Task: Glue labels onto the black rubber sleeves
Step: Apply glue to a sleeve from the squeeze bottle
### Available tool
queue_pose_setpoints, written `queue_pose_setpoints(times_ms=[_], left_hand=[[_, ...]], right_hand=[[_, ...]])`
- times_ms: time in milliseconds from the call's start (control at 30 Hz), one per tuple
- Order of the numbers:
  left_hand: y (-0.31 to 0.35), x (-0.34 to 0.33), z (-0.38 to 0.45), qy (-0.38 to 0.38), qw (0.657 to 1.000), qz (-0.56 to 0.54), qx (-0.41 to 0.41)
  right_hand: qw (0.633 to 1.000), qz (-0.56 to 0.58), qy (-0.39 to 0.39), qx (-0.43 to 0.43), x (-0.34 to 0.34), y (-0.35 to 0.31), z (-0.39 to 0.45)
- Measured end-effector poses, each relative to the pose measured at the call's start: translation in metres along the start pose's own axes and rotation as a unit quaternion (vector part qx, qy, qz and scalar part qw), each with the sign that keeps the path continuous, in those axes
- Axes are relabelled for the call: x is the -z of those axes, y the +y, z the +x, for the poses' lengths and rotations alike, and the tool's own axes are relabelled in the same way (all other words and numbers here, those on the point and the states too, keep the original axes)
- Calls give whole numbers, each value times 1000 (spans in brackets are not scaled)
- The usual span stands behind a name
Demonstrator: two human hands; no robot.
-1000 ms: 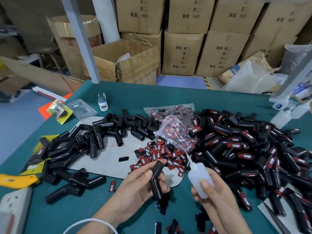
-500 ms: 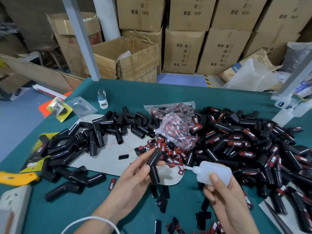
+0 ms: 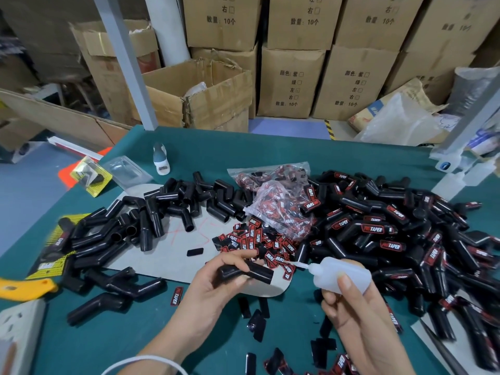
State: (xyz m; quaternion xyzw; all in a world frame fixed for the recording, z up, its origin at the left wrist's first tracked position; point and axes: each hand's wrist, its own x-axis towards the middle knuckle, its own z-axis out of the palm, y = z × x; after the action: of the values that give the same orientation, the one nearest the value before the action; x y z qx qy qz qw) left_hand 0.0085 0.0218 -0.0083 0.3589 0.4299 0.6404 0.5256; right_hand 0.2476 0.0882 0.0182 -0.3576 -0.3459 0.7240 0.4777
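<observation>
Sleeve (image 3: 244, 272) held level above the surface (image 3: 270, 152), near the front edge, in the left hand (image 3: 213, 290); fingers and thumb curl round it, grip firm. Right hand (image 3: 359, 320) wraps the glue bottle (image 3: 342, 274), thumb pressing its side, nozzle (image 3: 297, 263) aimed at the sleeve's open end but apart from it. No label on this sleeve yet, so far as shows.

Risks, judged from here: thumb pressure while the nozzle hangs over the loose labels (image 3: 259, 242) could drip glue on them and stick several together. Too much glue on the curved rubber could run onto the fingers. The sleeve could roll in the grip and put the bead off-centre.

Containers: a clear bag (image 3: 278, 209) behind the loose labels, part full of red-and-black labels, mouth slack, some spilled out in front. Open carton (image 3: 216, 104) beyond the surface; contents unclear, something pale at its rim. Closed cartons (image 3: 292, 82) stacked behind. Bare sleeves (image 3: 162, 215) heaped left, labelled ones (image 3: 378, 231) heaped right.
</observation>
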Motion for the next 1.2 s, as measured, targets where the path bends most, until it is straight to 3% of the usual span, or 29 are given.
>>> queue_pose_setpoints(times_ms=[100,367,867,1200], left_hand=[[1,2,1,17,999,38,8],[6,-4,0,22,995,-60,75],[-2,5,1,23,998,39,35],[-5,4,-2,-5,998,1,65]], right_hand=[[1000,11,-3,-1,0,-1,0],[1000,15,-9,-11,-3,-4,1],[996,-77,-31,-26,10,4,4],[995,-100,-22,7,8,-2,1]])
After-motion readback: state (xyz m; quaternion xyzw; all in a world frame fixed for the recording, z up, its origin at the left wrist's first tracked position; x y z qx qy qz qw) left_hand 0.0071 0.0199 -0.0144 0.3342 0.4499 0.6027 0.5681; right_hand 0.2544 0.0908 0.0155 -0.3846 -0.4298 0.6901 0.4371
